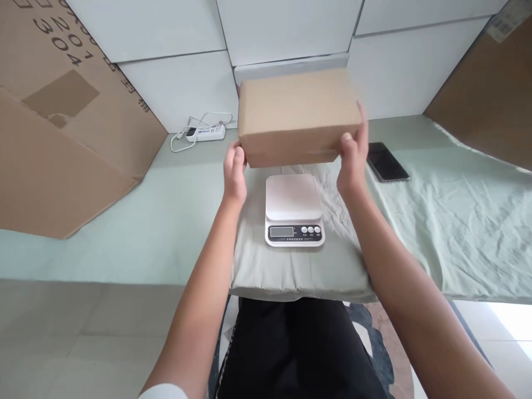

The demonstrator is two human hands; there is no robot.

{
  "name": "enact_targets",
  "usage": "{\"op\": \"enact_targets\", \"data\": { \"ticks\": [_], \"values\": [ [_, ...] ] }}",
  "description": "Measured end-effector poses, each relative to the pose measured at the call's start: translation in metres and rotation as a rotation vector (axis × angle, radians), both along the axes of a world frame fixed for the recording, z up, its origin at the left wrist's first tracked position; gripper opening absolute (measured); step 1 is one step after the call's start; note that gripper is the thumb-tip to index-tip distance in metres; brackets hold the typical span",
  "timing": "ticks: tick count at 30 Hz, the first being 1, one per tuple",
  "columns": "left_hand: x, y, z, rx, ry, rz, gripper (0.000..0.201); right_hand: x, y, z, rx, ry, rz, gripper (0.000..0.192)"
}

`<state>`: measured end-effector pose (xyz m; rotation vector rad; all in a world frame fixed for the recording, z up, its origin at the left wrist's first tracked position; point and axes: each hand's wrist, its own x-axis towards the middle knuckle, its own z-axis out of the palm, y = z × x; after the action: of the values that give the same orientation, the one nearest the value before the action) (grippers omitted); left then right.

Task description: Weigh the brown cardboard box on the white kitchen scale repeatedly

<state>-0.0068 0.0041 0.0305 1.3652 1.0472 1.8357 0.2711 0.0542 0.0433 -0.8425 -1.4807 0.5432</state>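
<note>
A closed brown cardboard box [297,113] is held in the air between both hands, tilted slightly and just beyond a white digital kitchen scale [294,209]. My left hand [235,172] grips the box's lower left corner. Gripping the lower right corner is my right hand [353,158], fingers up along the side. The scale sits on a folded grey-green cloth [291,271] at the table's near edge, with its platform bare and its display dim.
A dark phone [386,162] lies face up right of the scale on the pale green table cover [457,221]. A white power strip [205,132] with cable sits at the back left. Large cardboard sheets lean at the left [62,138] and right [490,94].
</note>
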Motion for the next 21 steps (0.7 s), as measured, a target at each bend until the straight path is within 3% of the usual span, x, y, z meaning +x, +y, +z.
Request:
{"op": "enact_targets", "data": {
  "ticks": [3,6,18,21],
  "values": [
    [-0.001,0.018,-0.024,-0.041,-0.012,0.009,0.091,-0.003,0.020,-0.031,-0.119,0.030,0.062,0.123],
    [-0.001,0.024,-0.041,-0.091,-0.047,0.007,0.090,0.002,0.026,-0.050,-0.183,0.037,0.091,0.128],
    [-0.001,0.041,-0.067,-0.216,-0.136,0.026,0.088,0.007,0.036,-0.066,-0.154,0.014,0.078,0.117],
    [-0.007,0.043,-0.072,-0.205,-0.099,0.004,0.084,0.009,0.040,-0.069,-0.191,0.012,0.052,0.105]
  ]
}}
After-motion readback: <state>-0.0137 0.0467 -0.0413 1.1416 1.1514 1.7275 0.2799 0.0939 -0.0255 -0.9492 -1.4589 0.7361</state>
